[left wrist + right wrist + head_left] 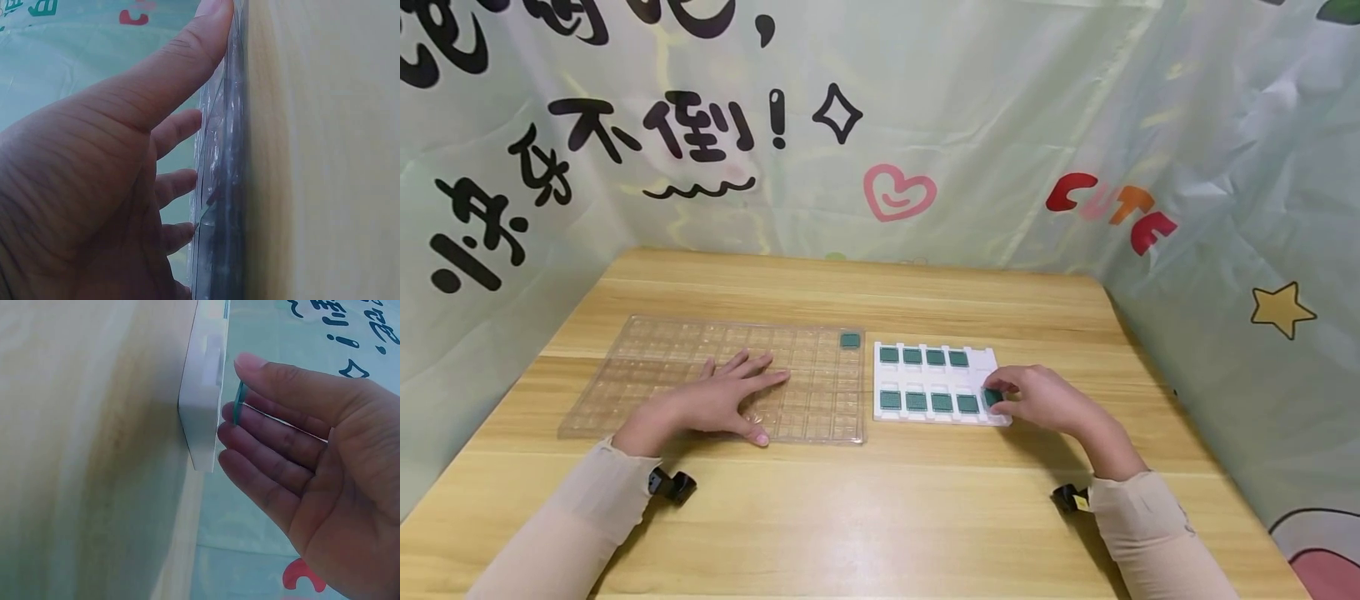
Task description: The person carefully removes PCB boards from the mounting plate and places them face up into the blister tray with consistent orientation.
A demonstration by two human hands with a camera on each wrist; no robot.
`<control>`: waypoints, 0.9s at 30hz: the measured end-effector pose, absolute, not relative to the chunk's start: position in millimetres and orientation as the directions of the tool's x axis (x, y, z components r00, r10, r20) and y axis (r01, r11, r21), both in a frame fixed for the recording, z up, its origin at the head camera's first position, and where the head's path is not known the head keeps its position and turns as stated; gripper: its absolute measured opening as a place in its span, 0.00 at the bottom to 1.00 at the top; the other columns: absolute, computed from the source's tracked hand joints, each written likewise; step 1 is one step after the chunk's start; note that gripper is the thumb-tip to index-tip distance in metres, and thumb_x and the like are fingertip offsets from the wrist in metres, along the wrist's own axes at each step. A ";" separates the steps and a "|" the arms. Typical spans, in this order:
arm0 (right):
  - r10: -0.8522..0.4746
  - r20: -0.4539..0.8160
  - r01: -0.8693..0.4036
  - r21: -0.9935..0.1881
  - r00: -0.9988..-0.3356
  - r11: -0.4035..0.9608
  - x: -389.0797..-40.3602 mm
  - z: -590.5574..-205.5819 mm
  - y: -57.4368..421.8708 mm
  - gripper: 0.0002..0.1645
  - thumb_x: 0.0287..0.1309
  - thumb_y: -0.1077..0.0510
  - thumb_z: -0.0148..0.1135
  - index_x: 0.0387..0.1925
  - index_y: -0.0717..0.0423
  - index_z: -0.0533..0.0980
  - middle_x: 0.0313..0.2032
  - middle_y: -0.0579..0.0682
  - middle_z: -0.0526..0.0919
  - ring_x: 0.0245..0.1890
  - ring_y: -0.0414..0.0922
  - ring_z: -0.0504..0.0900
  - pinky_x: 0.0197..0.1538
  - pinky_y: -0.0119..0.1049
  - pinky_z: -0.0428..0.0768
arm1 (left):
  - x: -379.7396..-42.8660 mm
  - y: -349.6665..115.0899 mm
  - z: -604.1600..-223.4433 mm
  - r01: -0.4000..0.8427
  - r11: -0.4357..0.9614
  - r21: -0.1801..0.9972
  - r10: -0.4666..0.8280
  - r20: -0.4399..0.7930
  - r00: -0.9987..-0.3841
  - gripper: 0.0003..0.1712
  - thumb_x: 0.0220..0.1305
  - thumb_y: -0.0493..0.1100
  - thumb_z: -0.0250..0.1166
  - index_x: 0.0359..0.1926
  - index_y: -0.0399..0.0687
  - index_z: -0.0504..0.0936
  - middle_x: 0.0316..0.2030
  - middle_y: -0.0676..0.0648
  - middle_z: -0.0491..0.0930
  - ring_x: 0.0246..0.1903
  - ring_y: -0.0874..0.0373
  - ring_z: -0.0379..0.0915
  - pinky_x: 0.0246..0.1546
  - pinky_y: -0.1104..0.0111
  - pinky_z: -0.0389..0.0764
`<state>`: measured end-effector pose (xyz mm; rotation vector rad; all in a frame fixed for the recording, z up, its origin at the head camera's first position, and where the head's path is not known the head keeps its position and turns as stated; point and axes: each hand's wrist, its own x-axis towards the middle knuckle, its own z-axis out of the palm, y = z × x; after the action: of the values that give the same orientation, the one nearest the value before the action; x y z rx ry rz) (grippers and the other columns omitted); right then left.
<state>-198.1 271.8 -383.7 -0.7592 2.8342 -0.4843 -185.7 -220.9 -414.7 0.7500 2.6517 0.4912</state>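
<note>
My left hand (726, 404) lies with spread fingers on a clear plastic tray (808, 429) divided into many small cells. In the left wrist view the thumb (181, 59) reaches along the tray's near edge (228, 144). One green square chip (850, 341) sits in the tray's far right corner cell. Between thumb and fingers my right hand (1037, 400) pinches another green chip (239, 403), seen edge-on just off the white tray (203, 394) in the right wrist view. That white tray (934, 380) holds two rows of green chips (916, 401); its far right pocket has none.
Both trays lie side by side on a wooden table (880, 517), with a narrow gap between them. A printed cloth (985, 100) hangs behind and along both sides. Small black wrist cameras (673, 486) sit at the cuffs, low over the table.
</note>
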 end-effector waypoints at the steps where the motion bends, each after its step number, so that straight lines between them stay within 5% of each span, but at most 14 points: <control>1: -0.515 -0.070 -0.462 -0.351 -0.855 0.815 -198.0 -383.4 271.8 0.17 0.55 0.58 0.71 0.47 0.57 0.81 0.40 0.46 0.84 0.41 0.45 0.81 0.47 0.47 0.79 | -185.6 -221.1 -415.1 0.435 0.801 0.411 0.552 -0.226 -0.803 0.61 0.44 0.75 0.67 0.77 0.61 0.55 0.77 0.41 0.40 0.73 0.33 0.27 0.59 0.28 0.29; 27: -0.556 0.040 -0.544 -0.278 -0.830 0.792 -202.5 -365.0 252.6 0.21 0.56 0.53 0.72 0.50 0.55 0.83 0.44 0.46 0.85 0.40 0.43 0.82 0.45 0.44 0.81 | -184.8 -220.7 -414.0 0.437 0.804 0.403 0.551 -0.226 -0.803 0.62 0.44 0.76 0.67 0.77 0.61 0.55 0.76 0.41 0.41 0.73 0.33 0.28 0.59 0.28 0.30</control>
<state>-202.5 252.6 -365.0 -0.9004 2.9318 -0.4347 -184.8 -220.7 -414.0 0.7516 2.6574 0.4778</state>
